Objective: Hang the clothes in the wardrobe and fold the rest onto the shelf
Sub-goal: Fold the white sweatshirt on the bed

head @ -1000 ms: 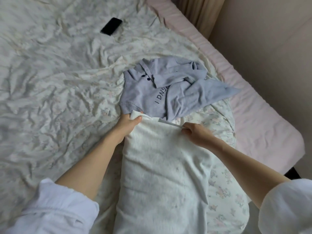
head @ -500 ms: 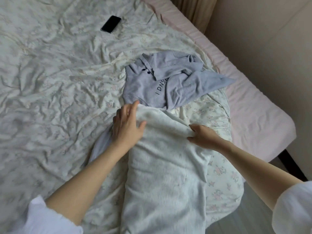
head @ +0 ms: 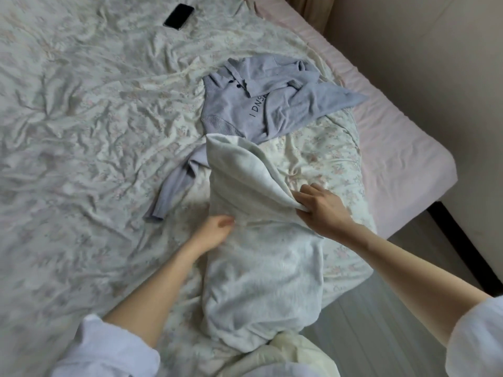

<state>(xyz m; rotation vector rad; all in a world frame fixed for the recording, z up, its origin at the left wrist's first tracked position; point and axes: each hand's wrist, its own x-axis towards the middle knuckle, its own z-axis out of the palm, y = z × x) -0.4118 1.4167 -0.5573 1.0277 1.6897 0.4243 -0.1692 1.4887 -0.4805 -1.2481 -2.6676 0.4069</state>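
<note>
While I lean over the bed [head: 81,137], its crumpled floral sheet fills most of the view, w/ a pink mattress edge [head: 402,137] showing on the right, next to the wall. A white towel [head: 261,262] lies lengthwise in front of me on the sheet, its near end bunched up close to my body and its far end lifted and folded back toward me. Beyond it lies a lilac sweater [head: 239,110], spread out rumpled w/ dark letters on the chest and small dark buttons at the collar; one sleeve trails down the left side of the towel, and the sweater's hem is touching or just under the towel's far fold, can't tell which. My right hand [head: 324,210] pinches the towel's right edge, fingers curled round a bunch of cloth approx. halfway along. My left hand [head: 217,229] is at the towel's left edge, opposite the right; it's blurred, fingers tucked against or under the cloth, so I can't tell if it grips or is just pressing. Both forearms are bare, white sleeves pushed up. A black phone [head: 178,19] lies flat on the sheet at the far end, well apart from the clothes.
</note>
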